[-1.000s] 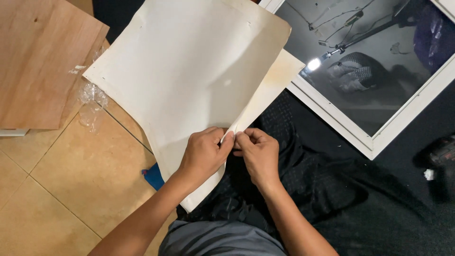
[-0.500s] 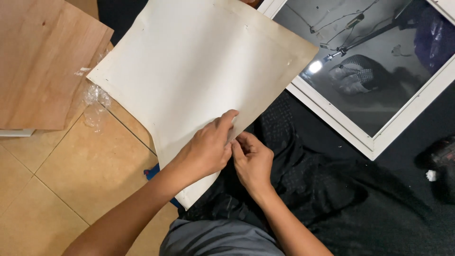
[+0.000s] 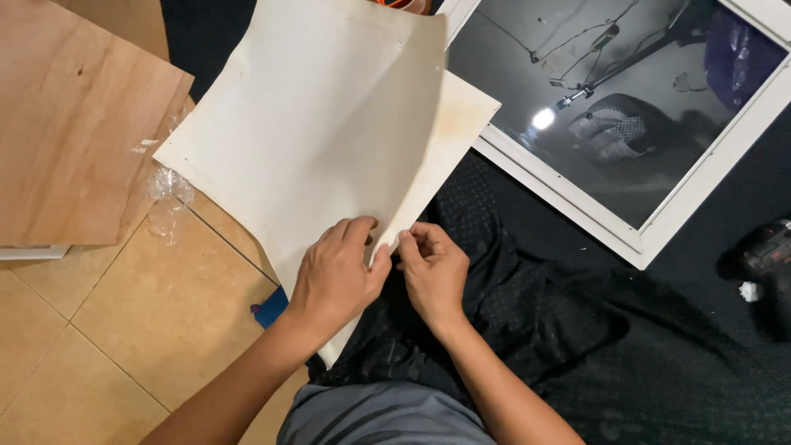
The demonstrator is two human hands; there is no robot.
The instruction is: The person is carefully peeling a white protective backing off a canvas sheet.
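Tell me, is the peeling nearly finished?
Not nearly. Done: the top sheet has lifted off the card at the far right corner. In hand: the left hand presses on the sheet while the right hand pinches the edge where the layers meet. Left: near the hands the layers look still joined. The glass frame lies beside, with nothing in it.
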